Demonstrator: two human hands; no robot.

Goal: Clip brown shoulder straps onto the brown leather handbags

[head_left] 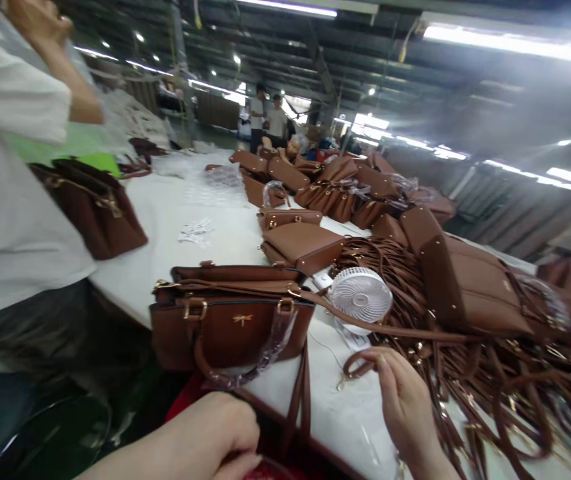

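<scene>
No legible txt anywhere; only a gold dragonfly emblem, no lettering, on front of the brown handbag (230, 320).

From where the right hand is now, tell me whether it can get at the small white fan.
Probably yes. The right hand holds a strap end just below the small white fan, with only bare white table and a thin strap crossing between them; nothing bulky blocks it.

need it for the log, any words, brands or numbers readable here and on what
None can be read.
Bag: a gold dragonfly emblem, no letters.
Paper tags on the table: print too small and blurred.
Fan: no visible label.
Strap at the right hand: no marking.
</scene>
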